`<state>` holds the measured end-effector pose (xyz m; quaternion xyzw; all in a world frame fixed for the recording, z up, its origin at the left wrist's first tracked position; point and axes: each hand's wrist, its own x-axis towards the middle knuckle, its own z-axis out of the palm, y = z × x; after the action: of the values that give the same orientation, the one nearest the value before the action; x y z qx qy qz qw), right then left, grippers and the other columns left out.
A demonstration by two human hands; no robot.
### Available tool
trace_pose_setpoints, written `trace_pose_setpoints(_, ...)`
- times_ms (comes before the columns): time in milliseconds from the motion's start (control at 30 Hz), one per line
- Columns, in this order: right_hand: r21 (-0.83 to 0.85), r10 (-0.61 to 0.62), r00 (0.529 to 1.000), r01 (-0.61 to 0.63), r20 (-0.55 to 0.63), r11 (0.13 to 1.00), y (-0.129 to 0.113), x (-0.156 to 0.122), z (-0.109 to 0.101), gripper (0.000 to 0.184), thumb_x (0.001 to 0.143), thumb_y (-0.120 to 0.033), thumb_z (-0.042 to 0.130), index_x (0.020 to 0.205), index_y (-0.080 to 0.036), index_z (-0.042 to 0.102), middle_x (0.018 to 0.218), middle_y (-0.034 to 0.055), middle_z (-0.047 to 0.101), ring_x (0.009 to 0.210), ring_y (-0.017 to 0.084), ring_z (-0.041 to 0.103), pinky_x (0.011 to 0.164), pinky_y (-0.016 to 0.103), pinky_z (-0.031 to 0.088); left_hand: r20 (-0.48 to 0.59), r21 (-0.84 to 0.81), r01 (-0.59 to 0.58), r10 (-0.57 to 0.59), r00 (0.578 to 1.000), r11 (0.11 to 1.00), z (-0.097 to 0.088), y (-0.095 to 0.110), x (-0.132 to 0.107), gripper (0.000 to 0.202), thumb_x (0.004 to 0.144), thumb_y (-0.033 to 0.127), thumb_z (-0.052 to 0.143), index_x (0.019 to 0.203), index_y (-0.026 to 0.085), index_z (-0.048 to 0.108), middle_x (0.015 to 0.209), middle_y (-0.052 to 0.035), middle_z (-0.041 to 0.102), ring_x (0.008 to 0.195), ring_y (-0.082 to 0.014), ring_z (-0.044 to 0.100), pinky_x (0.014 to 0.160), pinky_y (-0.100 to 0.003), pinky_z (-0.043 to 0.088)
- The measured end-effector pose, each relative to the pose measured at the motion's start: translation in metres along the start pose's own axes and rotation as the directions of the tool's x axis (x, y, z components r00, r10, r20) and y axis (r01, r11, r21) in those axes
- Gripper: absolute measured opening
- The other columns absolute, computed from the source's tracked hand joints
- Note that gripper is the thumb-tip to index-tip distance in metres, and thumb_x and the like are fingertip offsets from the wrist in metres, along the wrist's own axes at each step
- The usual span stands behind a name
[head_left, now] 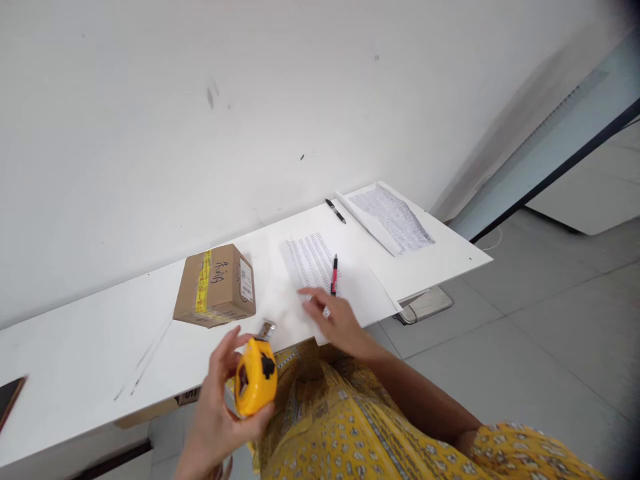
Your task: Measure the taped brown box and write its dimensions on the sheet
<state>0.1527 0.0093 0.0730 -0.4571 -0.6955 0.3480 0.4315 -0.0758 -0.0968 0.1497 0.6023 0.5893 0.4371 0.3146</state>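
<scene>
My left hand (215,397) is closed around a yellow tape measure (257,377) with a black button, raised in front of the desk's near edge. A short bit of its metal blade end (267,327) sticks out at the top. My right hand (334,321) is over the lower part of a printed sheet (357,290), its fingers apart and nothing seen between them. Just beyond those fingers a red and black pen (335,275) lies on the sheet. To the left stands a closed cardboard box (215,287) with yellow tape, handwriting and a white label.
The white desk (115,347) runs along a wall. Farther right are a black pen (335,211) and a folded sheet (393,220) with dense grey print. A dark flat object (10,399) shows at the far left edge. Tiled floor lies beyond the desk's right end.
</scene>
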Motion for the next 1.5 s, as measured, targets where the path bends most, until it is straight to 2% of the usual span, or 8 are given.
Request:
trace_pose_setpoints(167,-0.409,0.326,0.908,-0.412,-0.265,0.814,0.061,0.047,-0.038,0.034,0.098,-0.045,0.042,0.115,-0.021,0.058,0.074,0.0027,0.068,0.074,0.022,0.066,0.067,0.03,0.042,-0.197,0.508,-0.145,0.278,0.94,0.849,-0.031,0.001,0.057,0.087,0.067,0.04,0.08,0.144,0.028,0.041,0.132,-0.0104,0.059,0.086,-0.0236,0.065,0.076,-0.037,0.054)
trace_pose_setpoints(400,-0.661,0.349,0.936,-0.285,-0.038,0.694,0.078,0.061,-0.037,0.029,0.095,-0.032,0.047,0.118,-0.02,0.059,0.106,0.013,0.072,0.096,0.028,0.068,0.077,0.034,0.045,-0.22,0.806,0.109,0.123,0.968,0.582,-0.028,0.005,0.129,0.075,0.081,0.044,0.071,0.145,0.025,0.037,0.123,-0.0107,0.067,0.1,-0.0334,0.069,0.077,-0.043,0.053)
trace_pose_setpoints(500,-0.488,0.306,0.952,-0.279,-0.025,0.827,0.082,0.058,-0.043,0.03,0.094,-0.022,0.042,0.113,-0.02,0.064,0.102,0.0107,0.073,0.095,0.025,0.068,0.082,0.035,0.047,-0.179,0.833,0.066,0.155,0.971,0.55,-0.028,-0.003,0.139,0.064,0.084,0.042,0.067,0.141,0.023,0.044,0.123,-0.013,0.067,0.106,-0.0348,0.066,0.083,-0.046,0.052)
trace_pose_setpoints(633,0.263,0.334,0.94,-0.307,-0.066,0.915,0.087,0.052,-0.062,0.038,0.092,-0.038,0.048,0.119,-0.017,0.063,0.093,0.0088,0.074,0.087,0.022,0.07,0.082,0.038,0.054,-0.147,0.86,-0.068,0.374,0.916,0.505,-0.022,-0.014,0.14,0.058,0.088,0.04,0.064,0.138,0.013,0.049,0.142,-0.0233,0.053,0.133,-0.0404,0.046,0.108,-0.058,0.036)
trace_pose_setpoints(833,0.681,0.339,0.919,-0.117,-0.201,0.723,0.084,0.048,-0.07,0.044,0.07,-0.047,0.081,0.105,-0.025,0.066,0.087,0.0031,0.074,0.083,0.019,0.069,0.081,0.037,0.055,0.055,0.61,-0.514,0.614,0.787,0.603,0.086,-0.024,0.113,0.033,0.094,0.025,0.054,0.126,0.016,0.055,0.125,-0.0154,0.066,0.123,-0.0266,0.058,0.105,-0.047,0.046)
trace_pose_setpoints(1033,0.506,0.401,0.868,-0.214,-0.294,0.835,0.098,0.044,-0.057,0.039,0.086,-0.057,0.063,0.069,-0.024,0.05,0.049,-0.0076,0.04,0.048,0.011,0.04,0.054,0.028,0.039,0.628,0.566,-0.62,0.204,0.751,0.544,0.211,-0.045,0.075,0.076,0.086,0.047,0.065,0.145,0.005,0.043,0.157,-0.0242,0.036,0.149,-0.0408,0.025,0.117,-0.064,0.027)
trace_pose_setpoints(1200,0.36,0.286,0.944,-0.212,-0.163,0.908,0.106,0.033,-0.061,0.031,0.089,-0.053,0.059,0.093,-0.023,0.06,0.078,0.0005,0.066,0.075,0.016,0.06,0.074,0.032,0.046,0.652,0.63,-0.613,0.103,0.751,0.476,0.219,-0.058,0.068,0.096,0.084,0.053,0.066,0.158,0.015,0.019,0.167,-0.0144,0.012,0.152,-0.0422,0.006,0.112,-0.079,0.01)
trace_pose_setpoints(1500,0.209,0.285,0.939,-0.244,-0.192,0.947,0.115,0.036,-0.064,0.024,0.078,-0.04,0.072,0.08,-0.023,0.055,0.064,-0.005,0.053,0.059,0.013,0.046,0.058,0.028,0.037,0.643,0.637,-0.595,0.087,0.761,0.491,0.22,-0.056,0.068,0.089,0.085,0.04,0.066,0.158,0.018,0.021,0.167,-0.0116,0.014,0.153,-0.0409,0.006,0.113,-0.078,0.011)
